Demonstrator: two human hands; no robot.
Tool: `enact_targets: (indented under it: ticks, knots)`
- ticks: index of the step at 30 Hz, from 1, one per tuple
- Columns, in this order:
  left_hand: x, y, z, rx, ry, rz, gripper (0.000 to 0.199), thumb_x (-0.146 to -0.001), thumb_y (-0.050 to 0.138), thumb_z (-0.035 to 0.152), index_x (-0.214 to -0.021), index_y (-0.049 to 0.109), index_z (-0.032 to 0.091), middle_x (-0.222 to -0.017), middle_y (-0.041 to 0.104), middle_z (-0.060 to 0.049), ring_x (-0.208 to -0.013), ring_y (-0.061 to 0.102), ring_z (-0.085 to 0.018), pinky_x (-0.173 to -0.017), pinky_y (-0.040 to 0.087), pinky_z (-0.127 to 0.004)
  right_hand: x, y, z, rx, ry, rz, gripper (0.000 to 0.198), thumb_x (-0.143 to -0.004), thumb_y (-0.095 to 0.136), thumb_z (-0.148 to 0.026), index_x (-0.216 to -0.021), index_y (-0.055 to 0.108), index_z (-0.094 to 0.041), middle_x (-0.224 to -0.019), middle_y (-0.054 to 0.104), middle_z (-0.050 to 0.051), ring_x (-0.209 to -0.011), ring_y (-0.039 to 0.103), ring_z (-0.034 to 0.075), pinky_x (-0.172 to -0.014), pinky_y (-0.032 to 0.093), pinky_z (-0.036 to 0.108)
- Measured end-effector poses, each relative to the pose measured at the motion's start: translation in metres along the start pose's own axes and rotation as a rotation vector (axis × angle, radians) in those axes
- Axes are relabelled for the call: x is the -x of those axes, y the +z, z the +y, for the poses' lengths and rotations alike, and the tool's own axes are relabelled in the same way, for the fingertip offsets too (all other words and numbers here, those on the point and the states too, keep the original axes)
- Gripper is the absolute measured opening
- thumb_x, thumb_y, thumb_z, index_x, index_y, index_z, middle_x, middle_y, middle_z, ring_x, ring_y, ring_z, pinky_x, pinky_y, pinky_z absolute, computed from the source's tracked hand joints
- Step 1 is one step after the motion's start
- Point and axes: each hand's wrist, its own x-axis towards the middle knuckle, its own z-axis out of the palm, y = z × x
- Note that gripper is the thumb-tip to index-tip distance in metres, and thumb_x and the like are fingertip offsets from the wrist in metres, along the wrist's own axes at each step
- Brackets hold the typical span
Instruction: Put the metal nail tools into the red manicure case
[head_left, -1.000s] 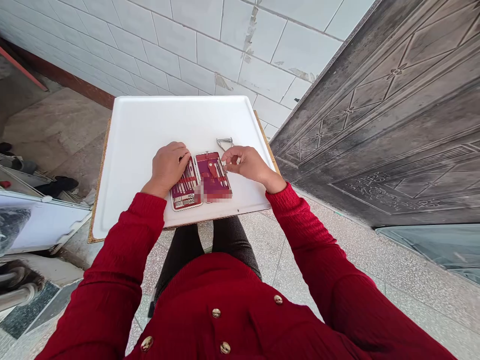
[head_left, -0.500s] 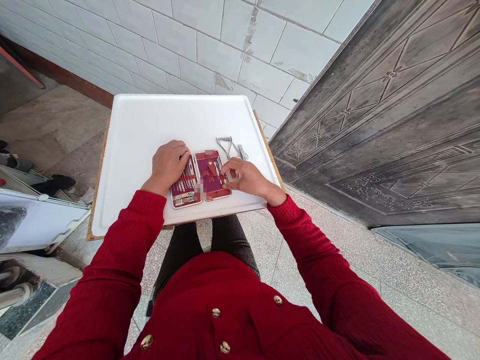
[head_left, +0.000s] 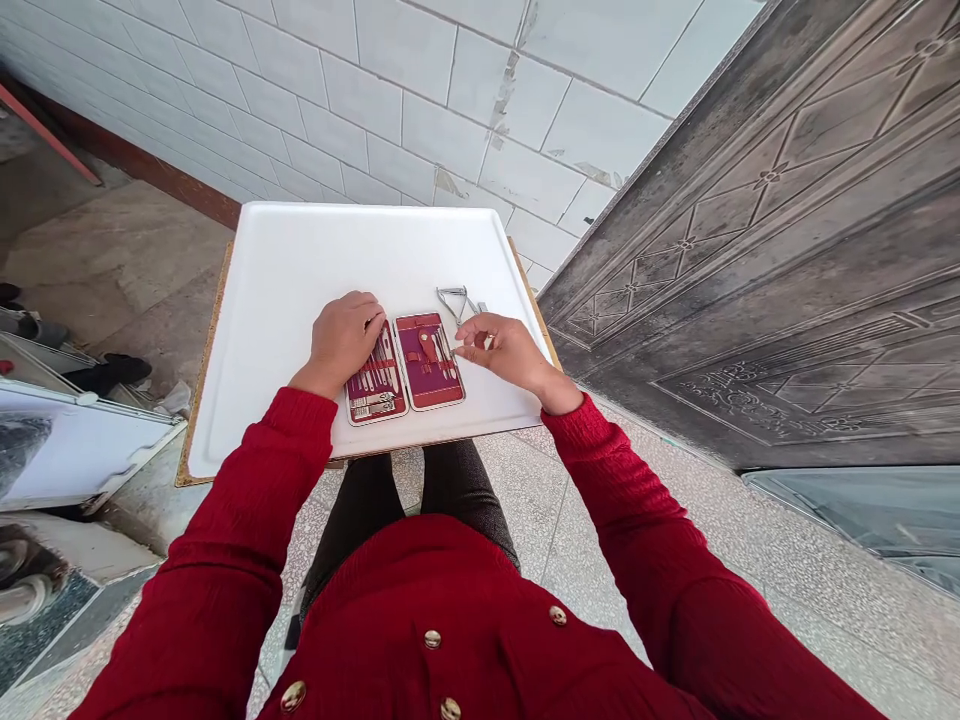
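Note:
An open manicure case [head_left: 437,391] lies on a white tray, with a dark red lining and slim metal tools strapped into both halves. My left hand [head_left: 345,338] rests over the upper left edge of the case, its fingers curled onto the rim and covering that corner. Just beside the case's right edge, my right hand [head_left: 501,350] has thumb and forefinger drawn close together and the other fingers curled. Whether a thin tool sits between those tips is too small to make out. Beyond it lie silver cuticle nippers [head_left: 454,298] and a nail clipper [head_left: 481,308], partly behind the hand.
The white tray [head_left: 300,250] sits on a wooden board [head_left: 196,400] whose edges show at both sides. A white tiled wall [head_left: 360,100] stands behind, and a carved grey door [head_left: 750,240] rises at the right. A white cabinet-like thing [head_left: 67,450] is at the left.
My right hand has shifted a little to the right, off the tools in the case's right half to beside its edge. My left hand stays on the case. The view has tilted slightly.

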Motion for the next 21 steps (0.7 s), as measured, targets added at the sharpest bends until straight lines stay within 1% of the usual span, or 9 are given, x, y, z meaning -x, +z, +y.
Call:
enact_targets:
  ticks: [4,6,9,12,15,17,19,21]
  knots:
    - [0.000,-0.002,0.001,0.010,0.004,-0.005,0.029,-0.101,0.047,0.024,-0.089,0.073,0.021,-0.112,0.077,-0.007,-0.108,0.069,-0.027,-0.092,0.054,-0.043,-0.024,-0.016,0.002,0.116,0.096,0.126,0.009,-0.086,0.067,-0.024,-0.082,0.073,-0.019,-0.081,0.072,0.002,-0.073,0.060,0.016,-0.071,0.045,0.030]
    - [0.000,-0.002,0.001,0.014,0.007,-0.008,0.029,-0.101,0.047,0.023,-0.088,0.072,0.021,-0.110,0.077,-0.007,-0.107,0.069,-0.027,-0.092,0.054,-0.043,-0.037,-0.022,0.002,0.208,0.158,0.154,0.010,-0.085,0.065,-0.019,-0.080,0.074,-0.018,-0.078,0.072,0.002,-0.070,0.060,0.015,-0.069,0.044,0.029]
    - [0.000,-0.002,0.000,0.017,0.009,-0.006,0.028,-0.101,0.047,0.023,-0.089,0.072,0.021,-0.110,0.077,-0.007,-0.108,0.069,-0.027,-0.093,0.054,-0.043,-0.049,-0.024,-0.003,0.360,0.217,0.163,0.013,-0.085,0.062,-0.016,-0.080,0.074,-0.019,-0.079,0.074,0.002,-0.069,0.062,0.016,-0.066,0.042,0.028]
    - [0.000,-0.001,0.000,0.014,0.003,-0.005,0.028,-0.101,0.047,0.023,-0.088,0.072,0.021,-0.111,0.077,-0.007,-0.108,0.069,-0.027,-0.093,0.054,-0.043,-0.056,-0.022,-0.011,0.530,0.274,0.142,0.015,-0.088,0.063,-0.020,-0.081,0.075,-0.020,-0.081,0.076,0.004,-0.073,0.065,0.019,-0.067,0.043,0.029]
    - [0.000,0.000,0.000,0.010,-0.005,-0.008,0.028,-0.101,0.047,0.023,-0.088,0.072,0.022,-0.112,0.078,-0.007,-0.108,0.069,-0.027,-0.092,0.053,-0.043,-0.063,-0.018,-0.022,0.670,0.358,0.064,0.020,-0.094,0.064,-0.031,-0.081,0.075,-0.019,-0.082,0.076,0.008,-0.080,0.067,0.023,-0.069,0.046,0.031]
    - [0.000,0.000,0.000,0.007,-0.007,-0.006,0.029,-0.101,0.046,0.023,-0.088,0.072,0.021,-0.112,0.078,-0.007,-0.108,0.069,-0.027,-0.092,0.053,-0.043,-0.070,-0.014,-0.027,0.732,0.412,0.007,0.024,-0.096,0.063,-0.034,-0.081,0.074,-0.018,-0.083,0.076,0.011,-0.083,0.069,0.025,-0.070,0.047,0.031]
    - [0.000,-0.001,0.000,0.006,-0.004,-0.007,0.029,-0.101,0.046,0.023,-0.088,0.072,0.021,-0.111,0.077,-0.007,-0.108,0.068,-0.027,-0.092,0.053,-0.043,-0.077,-0.009,-0.029,0.774,0.455,-0.028,0.021,-0.096,0.064,-0.031,-0.084,0.074,-0.017,-0.084,0.075,0.013,-0.086,0.071,0.027,-0.071,0.048,0.032]
    - [0.000,-0.001,0.000,0.007,0.001,-0.012,0.030,-0.101,0.045,0.023,-0.089,0.072,0.021,-0.110,0.077,-0.007,-0.107,0.068,-0.027,-0.092,0.054,-0.043,-0.085,-0.004,-0.026,0.794,0.477,-0.032,0.010,-0.092,0.067,-0.024,-0.087,0.073,-0.017,-0.086,0.075,0.014,-0.089,0.072,0.029,-0.072,0.049,0.033]
